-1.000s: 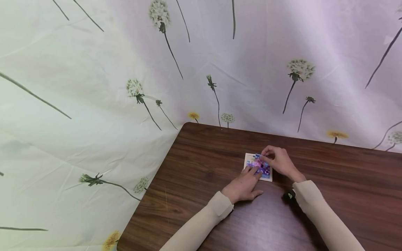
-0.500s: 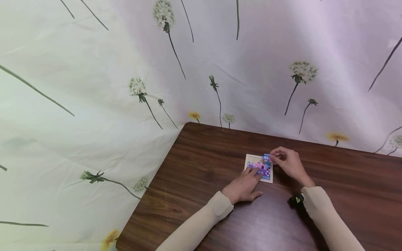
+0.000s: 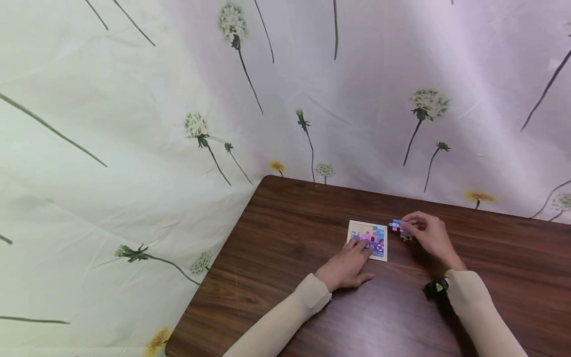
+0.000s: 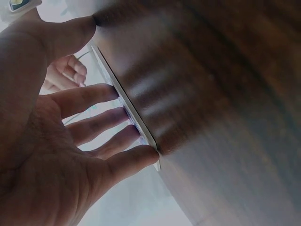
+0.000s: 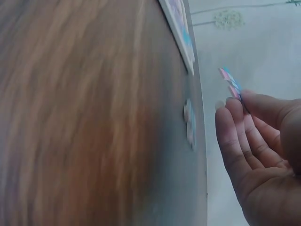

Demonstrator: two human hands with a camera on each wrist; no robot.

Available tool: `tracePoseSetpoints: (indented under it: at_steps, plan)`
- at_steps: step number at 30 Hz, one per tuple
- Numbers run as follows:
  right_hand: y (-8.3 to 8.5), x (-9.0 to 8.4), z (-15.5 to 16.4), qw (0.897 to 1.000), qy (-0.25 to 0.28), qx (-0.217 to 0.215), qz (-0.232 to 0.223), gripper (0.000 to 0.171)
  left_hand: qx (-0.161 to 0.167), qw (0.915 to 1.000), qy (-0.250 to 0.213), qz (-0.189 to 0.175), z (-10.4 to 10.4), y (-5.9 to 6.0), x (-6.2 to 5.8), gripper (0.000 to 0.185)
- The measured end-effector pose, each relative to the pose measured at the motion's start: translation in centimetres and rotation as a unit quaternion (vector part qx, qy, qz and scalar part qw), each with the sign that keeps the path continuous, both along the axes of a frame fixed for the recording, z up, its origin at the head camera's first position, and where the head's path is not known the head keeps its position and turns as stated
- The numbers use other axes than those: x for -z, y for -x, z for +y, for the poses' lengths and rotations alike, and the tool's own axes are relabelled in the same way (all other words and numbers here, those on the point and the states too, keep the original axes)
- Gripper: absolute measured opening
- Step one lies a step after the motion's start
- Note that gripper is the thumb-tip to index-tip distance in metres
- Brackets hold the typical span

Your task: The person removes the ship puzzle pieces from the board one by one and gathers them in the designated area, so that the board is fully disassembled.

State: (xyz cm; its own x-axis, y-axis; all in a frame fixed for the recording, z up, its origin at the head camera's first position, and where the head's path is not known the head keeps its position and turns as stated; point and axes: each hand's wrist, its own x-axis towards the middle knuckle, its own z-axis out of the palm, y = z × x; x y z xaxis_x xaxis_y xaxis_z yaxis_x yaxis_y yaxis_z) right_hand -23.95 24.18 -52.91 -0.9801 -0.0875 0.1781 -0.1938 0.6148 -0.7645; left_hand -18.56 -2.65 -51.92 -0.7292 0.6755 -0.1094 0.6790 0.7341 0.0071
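A small square jigsaw puzzle in a pale frame (image 3: 384, 245) lies on the table, its picture mostly purple, pink and blue. My left hand (image 3: 345, 265) rests on its near left part with fingers spread, covering some of the picture. In the left wrist view, the fingertips touch the thin board (image 4: 128, 103) along its edge. To the right of the frame, my right hand (image 3: 430, 237) pinches a blue and pink puzzle piece (image 5: 231, 84) between thumb and fingers, raised above the table. Beneath that hand lies another loose puzzle piece (image 5: 189, 123), partly hidden in the head view.
The dark wood table (image 3: 285, 238) has a rounded far left corner. Behind it and on the left hangs a pale cloth (image 3: 357, 99) printed with dandelions. A black wrist strap (image 3: 434, 287) shows at the right sleeve.
My right hand has lifted the puzzle piece off the framed puzzle and carried it right, past the frame's edge. A pale area in the frame's upper part shows more. The left hand has stayed put.
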Motion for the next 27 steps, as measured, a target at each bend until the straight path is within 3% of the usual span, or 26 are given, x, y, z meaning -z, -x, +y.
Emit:
tracePoseSetpoints:
  at_steps: [9, 27]
  plan:
    - [-0.8, 0.4, 2.6, 1.0, 0.013, 0.01, -0.013, 0.021, -0.004, 1.0, -0.007, -0.005, 0.1, 0.0, -0.2, 0.067]
    - [-1.9, 0.5, 5.7, 0.999, -0.018, 0.005, -0.042, 0.023, -0.001, 0.9999, -0.008, -0.008, 0.1, 0.1, -0.4, 0.066]
